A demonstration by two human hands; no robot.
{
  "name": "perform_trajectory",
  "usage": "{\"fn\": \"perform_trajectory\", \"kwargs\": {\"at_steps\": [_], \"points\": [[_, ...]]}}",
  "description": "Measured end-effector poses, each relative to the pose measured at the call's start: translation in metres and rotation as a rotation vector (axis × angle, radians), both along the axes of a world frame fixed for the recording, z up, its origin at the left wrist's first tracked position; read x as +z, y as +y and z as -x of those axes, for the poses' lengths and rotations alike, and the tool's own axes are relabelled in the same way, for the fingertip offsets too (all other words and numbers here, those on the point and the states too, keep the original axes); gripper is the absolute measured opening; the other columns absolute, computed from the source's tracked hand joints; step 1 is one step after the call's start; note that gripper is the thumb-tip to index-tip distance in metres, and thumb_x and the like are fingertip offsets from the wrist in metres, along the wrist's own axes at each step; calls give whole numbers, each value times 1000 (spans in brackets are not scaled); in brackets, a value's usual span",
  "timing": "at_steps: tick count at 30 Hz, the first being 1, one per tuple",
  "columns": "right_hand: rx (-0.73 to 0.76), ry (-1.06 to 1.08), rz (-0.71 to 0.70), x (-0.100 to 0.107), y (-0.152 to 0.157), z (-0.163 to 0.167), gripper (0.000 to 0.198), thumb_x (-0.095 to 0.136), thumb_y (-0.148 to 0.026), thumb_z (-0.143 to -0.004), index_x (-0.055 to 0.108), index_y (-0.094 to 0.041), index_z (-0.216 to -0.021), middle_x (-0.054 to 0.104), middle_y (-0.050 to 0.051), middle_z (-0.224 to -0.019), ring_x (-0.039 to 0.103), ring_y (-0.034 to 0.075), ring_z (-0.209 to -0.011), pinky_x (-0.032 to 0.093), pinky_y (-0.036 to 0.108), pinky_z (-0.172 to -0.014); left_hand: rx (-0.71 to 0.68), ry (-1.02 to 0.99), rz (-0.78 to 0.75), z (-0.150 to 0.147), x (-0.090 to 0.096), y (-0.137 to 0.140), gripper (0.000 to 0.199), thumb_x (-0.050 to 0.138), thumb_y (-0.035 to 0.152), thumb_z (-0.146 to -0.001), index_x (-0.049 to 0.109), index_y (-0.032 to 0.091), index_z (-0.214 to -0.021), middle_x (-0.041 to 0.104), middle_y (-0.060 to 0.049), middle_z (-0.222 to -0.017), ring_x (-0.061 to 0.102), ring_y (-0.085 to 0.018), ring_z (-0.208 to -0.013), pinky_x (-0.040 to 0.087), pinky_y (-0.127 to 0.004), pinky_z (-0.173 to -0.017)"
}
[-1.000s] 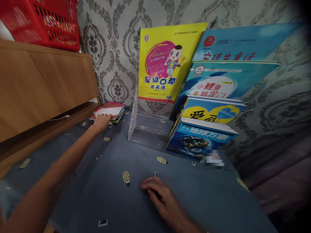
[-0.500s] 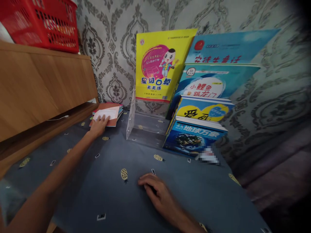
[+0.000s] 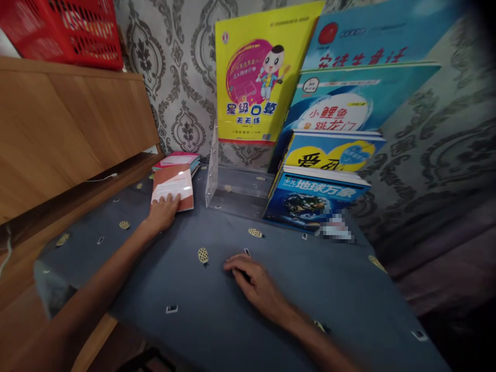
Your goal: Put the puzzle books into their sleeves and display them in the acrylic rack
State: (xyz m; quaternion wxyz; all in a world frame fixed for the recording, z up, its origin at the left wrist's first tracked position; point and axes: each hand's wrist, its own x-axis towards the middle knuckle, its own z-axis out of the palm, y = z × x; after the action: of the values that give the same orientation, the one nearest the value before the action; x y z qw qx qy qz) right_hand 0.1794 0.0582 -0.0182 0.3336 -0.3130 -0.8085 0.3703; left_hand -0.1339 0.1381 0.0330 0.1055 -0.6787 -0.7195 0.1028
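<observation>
My left hand (image 3: 163, 212) lies on the lower part of a brown-orange book (image 3: 184, 178), its fingers flat and spread over the pale printed panel of the cover. That book rests partly over a small stack of books with a pink cover (image 3: 179, 159) on top. In the middle front, my right hand (image 3: 251, 281) rests on the tablecloth, empty, loosely bent with the thumb apart from the index finger. Beyond it stands a clear acrylic book rack (image 3: 240, 199). The rack holds a yellow workbook (image 3: 248, 77) at the upper left and several blue books in tiers, including an earth-picture book (image 3: 310, 201).
A grey-blue tablecloth (image 3: 217, 310) with pineapple prints covers the table. To the left is a wooden cabinet (image 3: 73, 119) bearing a red plastic basket (image 3: 73, 36). Patterned wallpaper (image 3: 166, 67) rises behind. A pixelated pale item (image 3: 338, 228) lies beside the rack's right end.
My left hand has drawn the brown-orange book toward me, baring the pink cover behind it. The right hand stays in about the same place on the cloth. The view has shifted.
</observation>
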Motion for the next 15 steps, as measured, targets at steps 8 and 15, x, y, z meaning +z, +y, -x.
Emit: {"fn": "perform_trajectory", "kwargs": {"at_steps": [8, 15], "points": [[1, -4, 0, 2, 0, 0, 28, 49, -12, -93, 75, -21, -100, 76, 8, -104, 70, 21, -101, 54, 41, -98, -249, -322, 369, 19, 36, -17, 54, 55, 60, -92, 64, 28, -136, 73, -8, -127, 69, -30, -112, 51, -36, -92], [-11, -32, -16, 2, -1, 3, 28, 48, -10, -93, 74, -20, -99, 76, 8, -102, 70, 20, -99, 54, 37, -93, -44, -289, -116, 38, -7, 37, 50, 35, 38, -104, 52, 18, -147, 59, -12, -148, 55, -27, -136, 43, -37, -110]]}}
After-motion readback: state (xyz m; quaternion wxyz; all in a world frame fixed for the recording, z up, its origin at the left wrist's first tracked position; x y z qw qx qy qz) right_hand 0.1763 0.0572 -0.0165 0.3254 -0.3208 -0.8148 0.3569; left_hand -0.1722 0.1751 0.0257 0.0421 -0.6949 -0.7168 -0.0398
